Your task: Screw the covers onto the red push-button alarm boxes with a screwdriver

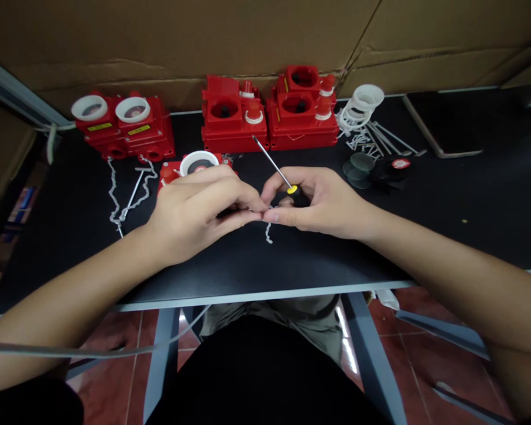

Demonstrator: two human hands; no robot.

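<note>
My left hand [201, 206] and my right hand [318, 200] meet fingertip to fingertip above the black table [446, 206]. My right hand is closed round a small screwdriver [274, 166] with a black and yellow handle, its shaft pointing up and away. A short white twisted cord [268, 232] hangs from between the pinched fingertips of both hands. My left hand is pinched on it, just in front of a red box with a white round cap [198, 163].
Red plastic housings stand along the back: a pair with white round caps [124, 124] at left, two open ones [269, 115] in the middle. White rings [363, 103], long screws [383, 141] and dark round discs [360, 168] lie at right. Another white cord [115, 200] lies at left. Cardboard stands behind.
</note>
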